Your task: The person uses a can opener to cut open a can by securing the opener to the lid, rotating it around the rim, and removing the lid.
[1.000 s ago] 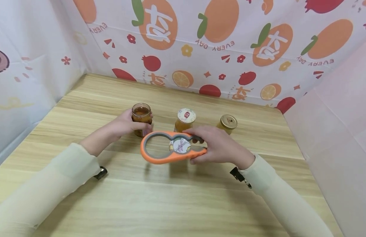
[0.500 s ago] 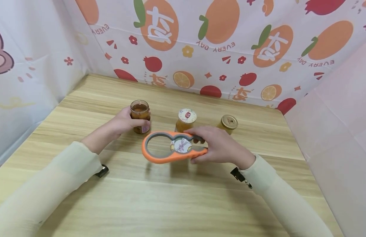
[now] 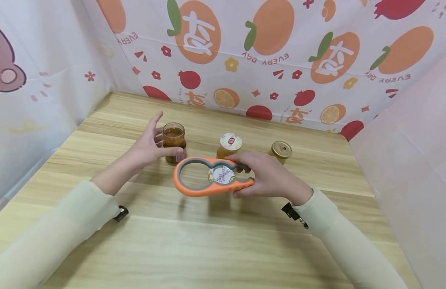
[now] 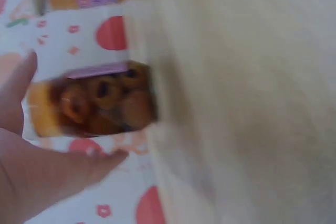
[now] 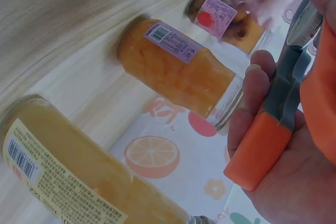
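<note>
At the left of the table stands a lidless glass jar (image 3: 174, 140) of brown fruit in syrup. My left hand (image 3: 145, 147) is spread beside it, thumb across its near side and fingers stretched out behind; the left wrist view shows a gap between thumb and fingers around the jar (image 4: 105, 100). My right hand (image 3: 271, 173) grips an orange and grey jar opener (image 3: 203, 192) by its handles, above the table. A round white printed lid (image 3: 221, 175) sits in the opener's smaller ring. In the right wrist view, fingers wrap the opener's handle (image 5: 260, 153).
Behind the opener stands a jar of orange fruit with a white lid (image 3: 231, 141). To its right is a gold-lidded jar (image 3: 282, 149) of pale yellow contents. A fruit-print cloth (image 3: 259, 80) hangs at the table's back edge, with pale cloth on both sides.
My left hand has loosened from the jar, its fingers spreading up and away to the left. The jar was shifted slightly, then stands. My right hand with the opener stays nearly still.
</note>
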### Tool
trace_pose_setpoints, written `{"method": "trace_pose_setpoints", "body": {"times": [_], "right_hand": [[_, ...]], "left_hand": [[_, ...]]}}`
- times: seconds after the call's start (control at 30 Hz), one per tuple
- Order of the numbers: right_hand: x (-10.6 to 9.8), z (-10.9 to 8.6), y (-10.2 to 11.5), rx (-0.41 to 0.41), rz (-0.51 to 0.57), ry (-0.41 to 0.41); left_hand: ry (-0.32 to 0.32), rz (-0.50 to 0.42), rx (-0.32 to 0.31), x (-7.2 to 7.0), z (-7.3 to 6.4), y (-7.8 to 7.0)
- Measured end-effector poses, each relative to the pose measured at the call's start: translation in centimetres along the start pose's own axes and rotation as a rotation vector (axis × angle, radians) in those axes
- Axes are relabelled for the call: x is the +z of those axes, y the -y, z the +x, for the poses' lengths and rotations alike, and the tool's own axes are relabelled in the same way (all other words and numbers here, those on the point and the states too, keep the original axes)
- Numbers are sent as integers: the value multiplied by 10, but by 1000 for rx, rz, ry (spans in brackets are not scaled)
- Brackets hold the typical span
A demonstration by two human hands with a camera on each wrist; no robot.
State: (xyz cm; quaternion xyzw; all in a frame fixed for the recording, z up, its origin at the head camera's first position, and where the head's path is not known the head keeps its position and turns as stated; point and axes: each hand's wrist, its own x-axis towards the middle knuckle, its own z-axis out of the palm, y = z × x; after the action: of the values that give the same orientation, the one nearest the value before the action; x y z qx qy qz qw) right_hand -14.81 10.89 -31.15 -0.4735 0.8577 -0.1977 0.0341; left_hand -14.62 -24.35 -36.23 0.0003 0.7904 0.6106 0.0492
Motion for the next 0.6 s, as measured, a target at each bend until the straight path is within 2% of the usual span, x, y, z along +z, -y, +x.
{"method": "trace_pose_setpoints", "body": {"times": [0.1,0.2,0.27,0.3,0.37,0.43,0.5,0.6], "right_hand": [[0,2,1,-11,11,-15],[1,1,2,-25,28,-29],[0,0,3,-34,38,-39],[0,-1,4,-38,47,-44],[0,-3,5,-39,60,-52],[0,-3,5,-40,71,-60],[1,-3,5,-44,84,-69],[0,-1,5,-63,99,-78]], "left_hand": [[-143,32,42,3,-16,-14],[-317,25,136,17,-34,-21],[-391,-19,211,28,-44,-23],[-400,-54,240,33,-49,-24],[-362,-176,280,44,-56,-23],[-306,-263,277,53,-64,-24],[-235,-339,240,60,-70,-25],[-112,-449,133,69,-79,-25]]}}
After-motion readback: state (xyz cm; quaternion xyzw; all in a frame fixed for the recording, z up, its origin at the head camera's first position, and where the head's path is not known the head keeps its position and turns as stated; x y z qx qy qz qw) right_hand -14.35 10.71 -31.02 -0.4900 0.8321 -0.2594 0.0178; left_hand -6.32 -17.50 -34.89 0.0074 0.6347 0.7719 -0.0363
